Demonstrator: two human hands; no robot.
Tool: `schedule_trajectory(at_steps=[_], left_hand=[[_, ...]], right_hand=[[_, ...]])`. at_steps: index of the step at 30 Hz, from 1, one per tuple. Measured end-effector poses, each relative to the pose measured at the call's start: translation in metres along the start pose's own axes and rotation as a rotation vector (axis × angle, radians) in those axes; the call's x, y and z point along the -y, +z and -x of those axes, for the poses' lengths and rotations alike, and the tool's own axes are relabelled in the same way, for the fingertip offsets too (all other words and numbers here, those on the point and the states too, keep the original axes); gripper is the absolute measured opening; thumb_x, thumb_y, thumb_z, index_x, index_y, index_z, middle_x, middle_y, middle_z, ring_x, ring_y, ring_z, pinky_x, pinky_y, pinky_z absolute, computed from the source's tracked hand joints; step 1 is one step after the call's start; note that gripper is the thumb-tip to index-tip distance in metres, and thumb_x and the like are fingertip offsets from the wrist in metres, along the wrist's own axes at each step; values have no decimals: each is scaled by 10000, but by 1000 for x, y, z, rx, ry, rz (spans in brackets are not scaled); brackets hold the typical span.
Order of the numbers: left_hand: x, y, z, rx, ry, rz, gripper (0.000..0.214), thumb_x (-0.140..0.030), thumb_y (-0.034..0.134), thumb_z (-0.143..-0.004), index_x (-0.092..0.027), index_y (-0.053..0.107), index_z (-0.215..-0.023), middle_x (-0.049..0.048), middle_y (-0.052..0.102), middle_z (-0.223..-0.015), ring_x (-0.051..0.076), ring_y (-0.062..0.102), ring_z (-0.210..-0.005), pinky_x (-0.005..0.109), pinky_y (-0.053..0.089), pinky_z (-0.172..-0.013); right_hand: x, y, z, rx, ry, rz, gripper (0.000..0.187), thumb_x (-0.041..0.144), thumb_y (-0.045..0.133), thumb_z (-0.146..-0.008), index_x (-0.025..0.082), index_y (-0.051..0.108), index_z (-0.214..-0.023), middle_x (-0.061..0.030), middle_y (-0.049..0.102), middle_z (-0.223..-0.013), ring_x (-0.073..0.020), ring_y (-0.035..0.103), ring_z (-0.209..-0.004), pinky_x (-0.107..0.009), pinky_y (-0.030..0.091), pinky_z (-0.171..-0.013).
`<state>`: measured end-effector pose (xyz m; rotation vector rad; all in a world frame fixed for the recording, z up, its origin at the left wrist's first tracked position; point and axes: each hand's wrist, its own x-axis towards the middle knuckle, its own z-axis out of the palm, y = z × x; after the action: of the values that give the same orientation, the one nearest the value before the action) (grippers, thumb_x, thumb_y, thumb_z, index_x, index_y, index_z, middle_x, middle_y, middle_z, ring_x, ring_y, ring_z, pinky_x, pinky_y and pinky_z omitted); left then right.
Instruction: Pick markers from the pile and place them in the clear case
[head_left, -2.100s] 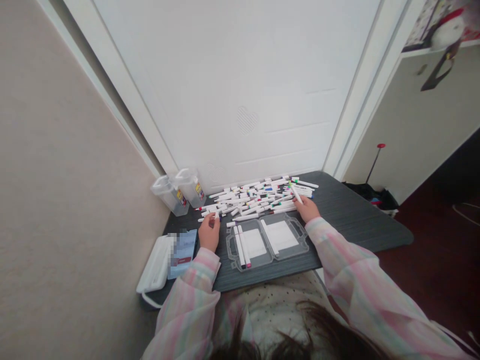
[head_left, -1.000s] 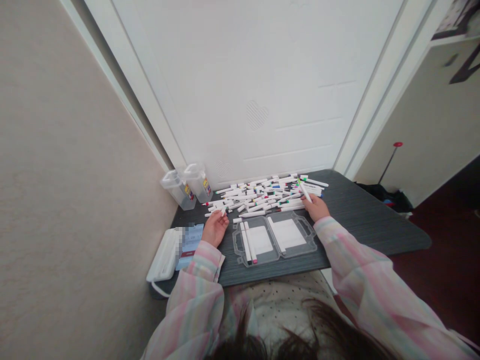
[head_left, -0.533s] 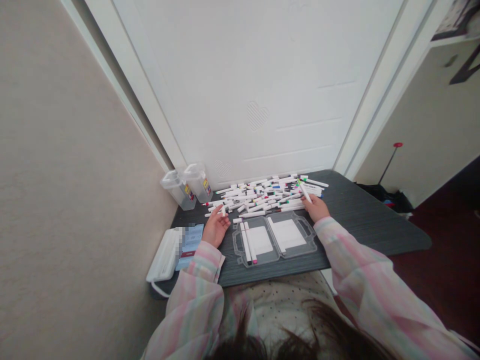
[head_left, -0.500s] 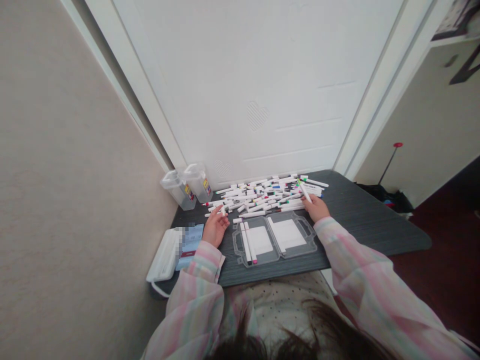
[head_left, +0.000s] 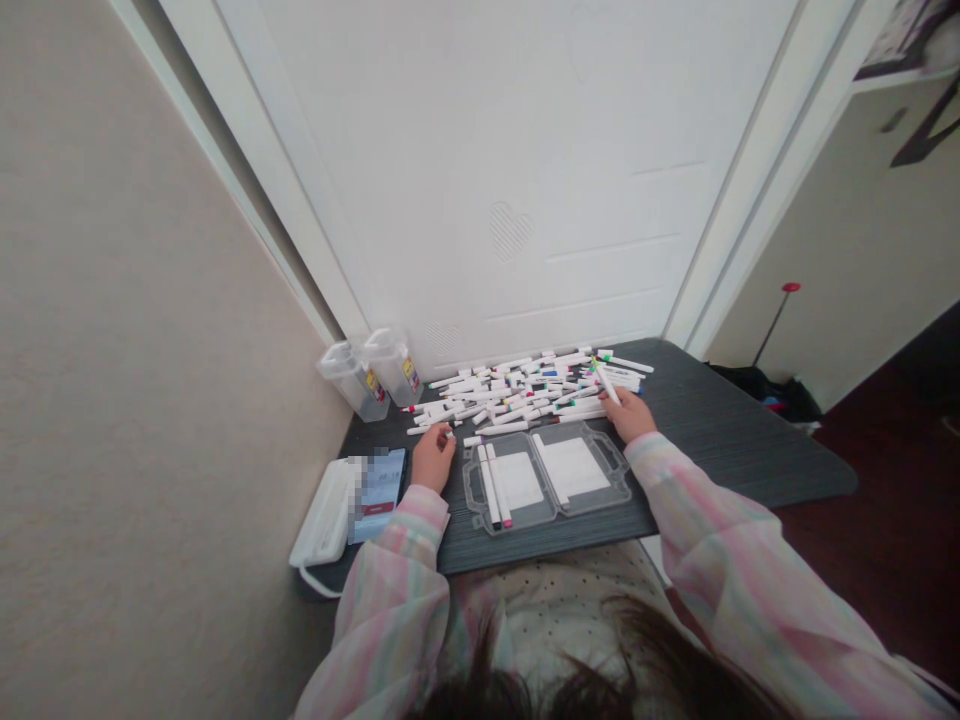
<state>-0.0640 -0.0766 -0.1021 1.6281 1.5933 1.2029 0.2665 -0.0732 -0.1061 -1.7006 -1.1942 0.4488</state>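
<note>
My right hand [head_left: 630, 415] grips a white marker [head_left: 606, 382] with a yellow-green end pointing away from me, over the right side of the marker pile. My left hand [head_left: 433, 458] is at the pile's near left edge, left of the clear plastic case. Its fingers are curled, with a small white piece at the fingertips that I cannot make out. Between my hands the clear case [head_left: 534, 522] lies open flat, with white sheets inside. Two markers [head_left: 489, 487] lie in its left half, and another marker [head_left: 551, 470] lies along the right half near the hinge.
A heap of white markers [head_left: 517, 390] with coloured ends spreads along the table's back edge. Two clear containers [head_left: 356, 385] stand at the back left. A white case [head_left: 324, 525] and a phone [head_left: 381, 490] lie at the left. A wall and a white door border the dark table [head_left: 735, 450].
My left hand has drawn back slightly toward me, and its fingers have curled in more. My right hand still holds the marker in nearly the same place. The view has shifted slightly.
</note>
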Motion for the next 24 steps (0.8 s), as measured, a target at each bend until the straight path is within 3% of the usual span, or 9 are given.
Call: schedule_trajectory(at_steps=[15,24], left_hand=[[1,-1,0,26,-27,12,201,-295,486,-812,-125,552,-897,43,568,-914,131,544,-818,332,465,-739],[-1,1,0,33,-163,258,202,-277,491,-811,-119,540,-927,41,563,-911,123,548,-786,308,479,-694]], right_hand=[[2,-1,1,2,2,12,254,345,442,-612,175,603,-712,11,524,-534,-140,443,-530,-264,325,-532],[3,-2,3,18,31,-27,237,354,448,-605,179,577,-700,16,496,-537,-146,437,-545,-275,315,-553]])
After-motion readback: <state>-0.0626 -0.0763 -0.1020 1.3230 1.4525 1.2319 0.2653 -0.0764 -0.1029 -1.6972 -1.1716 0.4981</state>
